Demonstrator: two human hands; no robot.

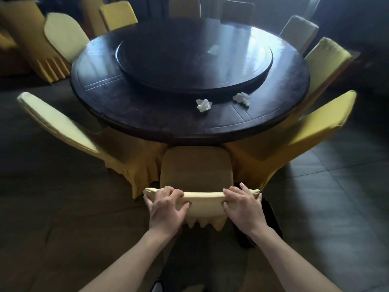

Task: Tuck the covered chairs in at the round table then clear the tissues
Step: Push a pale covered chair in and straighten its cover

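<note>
A yellow-covered chair (196,165) stands right in front of me, its seat reaching the near edge of the dark round table (130,110). My left hand (166,209) grips the left end of its backrest top. My right hand (244,207) grips the right end. Two crumpled white tissues lie on the table's near side: one tissue (203,105) towards the middle, the other tissue (242,98) beside the lazy Susan (168,66). A third pale tissue (213,49) lies on the lazy Susan.
More yellow-covered chairs ring the table: one chair (69,133) angled out at the left, one chair (311,133) angled at the right, several at the far side. Spare covered chairs (35,39) stand at the back left. Dark tiled floor (336,197) surrounds everything.
</note>
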